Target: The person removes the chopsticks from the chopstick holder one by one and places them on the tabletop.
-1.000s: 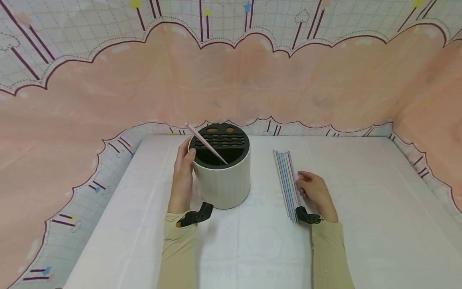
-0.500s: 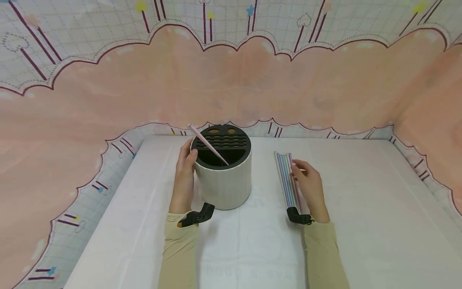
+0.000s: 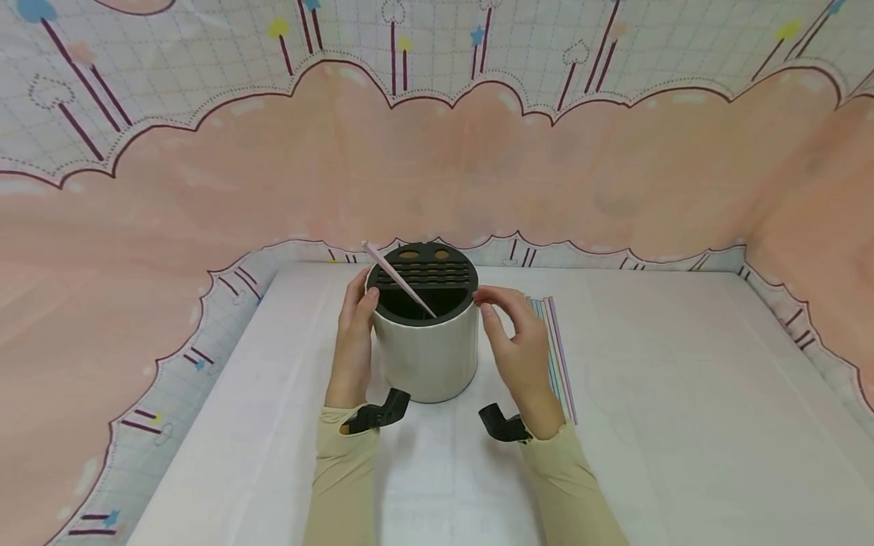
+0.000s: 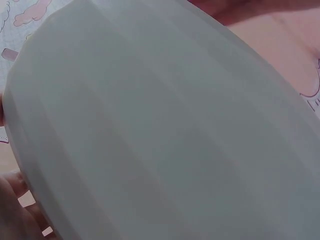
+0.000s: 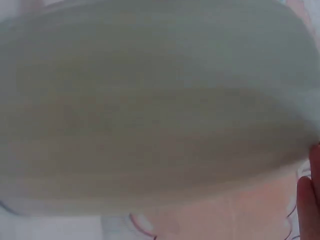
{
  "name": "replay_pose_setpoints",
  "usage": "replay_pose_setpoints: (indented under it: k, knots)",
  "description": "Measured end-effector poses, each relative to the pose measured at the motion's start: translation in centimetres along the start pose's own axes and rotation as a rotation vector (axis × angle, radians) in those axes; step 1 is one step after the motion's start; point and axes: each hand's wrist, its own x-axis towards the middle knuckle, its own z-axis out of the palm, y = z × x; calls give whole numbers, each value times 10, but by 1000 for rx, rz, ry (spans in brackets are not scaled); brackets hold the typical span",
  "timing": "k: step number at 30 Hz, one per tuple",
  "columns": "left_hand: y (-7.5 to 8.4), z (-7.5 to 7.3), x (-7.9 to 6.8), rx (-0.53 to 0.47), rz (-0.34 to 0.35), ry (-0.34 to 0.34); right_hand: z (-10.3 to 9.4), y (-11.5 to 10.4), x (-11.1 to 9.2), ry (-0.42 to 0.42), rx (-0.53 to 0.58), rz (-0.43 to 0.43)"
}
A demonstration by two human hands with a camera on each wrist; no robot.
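Observation:
A white, ribbed, round desk organizer [image 3: 427,360] with a slotted black top stands on the table. One slim pale pink stick [image 3: 399,278] leans out of its large front compartment toward the back left. My left hand [image 3: 351,341] holds the organizer's left side, the thumb up at the black rim. On the other side my right hand [image 3: 519,341] has its fingertips right at the rim, index finger and thumb close together. Pale organizer wall [image 4: 160,120] fills most of the left wrist view. In the right wrist view, blurred wall [image 5: 150,110] takes up most of the frame, with fingers [image 5: 307,205] at the right edge.
Several slim pastel sticks [image 3: 558,356] lie side by side on the white table [image 3: 683,394], partly hidden behind the right hand and wrist. A patterned pink and white cloth [image 3: 437,174] rises behind the table and along both sides.
My right hand has left the row of sticks and moved left to the organizer's rim. The left hand keeps its hold. The head view has tilted up slightly.

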Motion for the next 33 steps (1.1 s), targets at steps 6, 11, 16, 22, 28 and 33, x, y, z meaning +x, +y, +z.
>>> replay_pose_setpoints:
  k: [6, 11, 16, 22, 28, 33]
  knots:
    - [0, 1, -1, 6, -1, 3, 16, -18, 9, -89, -4, -134]
    - [0, 2, -1, 0, 3, -11, 26, -27, 13, -194, -177, -187]
    - [2, 2, -2, -10, 20, -28, 37, -34, 13, -306, -460, -239]
    - [4, 1, -3, -26, 33, -32, 43, -37, 7, -339, -578, -348]
    - [4, 0, -2, -43, 87, -49, 42, -35, 8, -329, -530, -394]
    - [0, 0, -1, -40, 54, -25, 40, -33, 8, -300, -401, -366]
